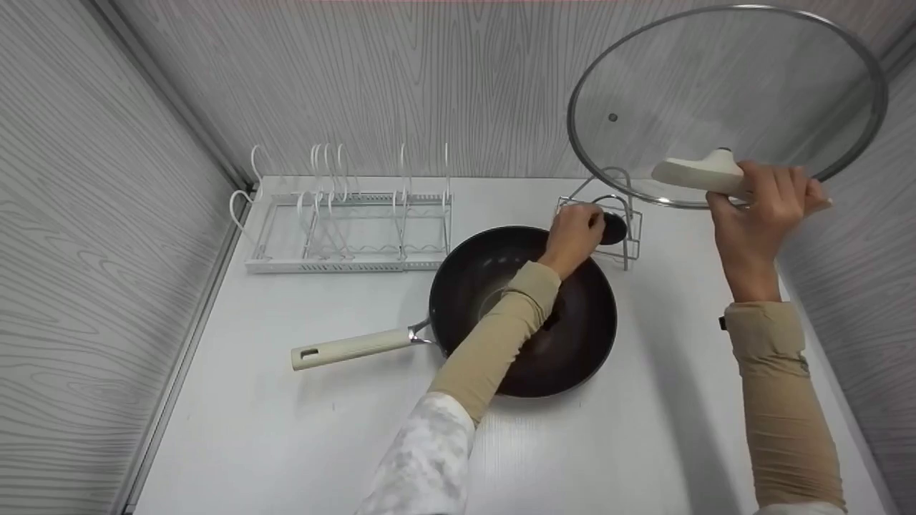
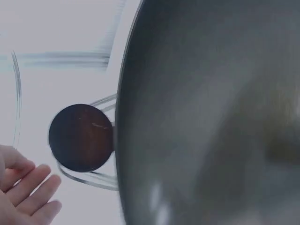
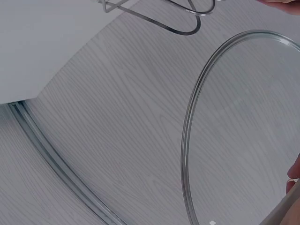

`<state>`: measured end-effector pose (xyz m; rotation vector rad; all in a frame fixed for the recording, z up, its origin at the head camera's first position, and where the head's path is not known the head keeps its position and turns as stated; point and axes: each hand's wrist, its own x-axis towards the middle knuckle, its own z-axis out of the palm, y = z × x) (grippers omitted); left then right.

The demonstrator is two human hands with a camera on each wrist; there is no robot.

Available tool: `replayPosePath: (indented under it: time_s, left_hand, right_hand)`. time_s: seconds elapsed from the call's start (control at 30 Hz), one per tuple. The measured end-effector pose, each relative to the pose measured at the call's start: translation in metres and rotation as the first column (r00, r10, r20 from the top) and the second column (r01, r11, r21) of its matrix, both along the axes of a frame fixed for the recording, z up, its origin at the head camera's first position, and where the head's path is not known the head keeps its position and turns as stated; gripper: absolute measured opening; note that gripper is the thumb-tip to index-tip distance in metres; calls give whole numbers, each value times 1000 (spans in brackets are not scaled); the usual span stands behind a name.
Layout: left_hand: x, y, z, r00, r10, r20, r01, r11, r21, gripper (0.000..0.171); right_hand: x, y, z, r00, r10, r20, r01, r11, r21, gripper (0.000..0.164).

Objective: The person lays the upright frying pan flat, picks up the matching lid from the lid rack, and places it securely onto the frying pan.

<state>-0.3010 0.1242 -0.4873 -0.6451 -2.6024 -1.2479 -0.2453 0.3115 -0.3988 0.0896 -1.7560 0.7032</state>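
A dark wok (image 1: pixel 494 265) with a cream handle (image 1: pixel 358 348) pointing left sits on the white table. My left hand (image 1: pixel 575 232) reaches over its far right rim, beside a dark round piece (image 1: pixel 614 229) at that rim. In the left wrist view, the fingers (image 2: pixel 35 194) are loosely bent and apart from the dark round piece (image 2: pixel 80 138), with nothing in them. Raised at the right, my right hand (image 1: pixel 766 214) grips the cream handle (image 1: pixel 698 175) of a large glass lid (image 1: pixel 737 79). The lid is tilted up, its metal rim (image 3: pixel 187 140) facing the back wall.
A small wire rack (image 1: pixel 633 239) stands behind the wok's right side, overlapped by the dark round piece. At the back left is a white dish rack (image 1: pixel 325 268) with upright loops. Grey wood-grain panels (image 1: pixel 429 86) enclose the table at the back and sides.
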Motion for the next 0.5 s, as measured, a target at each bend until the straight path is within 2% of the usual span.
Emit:
replayPosePath:
  time_s: [0.1,0.23,0.4,0.5]
  left_hand:
    - [3,-5,10,995,-99,-14,98,993,-68,19]
    - [10,-17,21,973,-229,-40,220,962,-159,21]
    - [28,-39,31,925,-377,-49,354,902,-249,23]
    - [44,-53,35,875,-471,-109,415,849,-328,24]
  right_hand:
    - [15,-3,11,1000,-4,12,4,1000,10,9]
    - [32,-2,16,1000,-4,31,3,1000,13,11]
    - [47,0,18,999,-7,47,7,1000,9,8]
    - [54,-1,18,999,2,53,-2,1000,1,11]
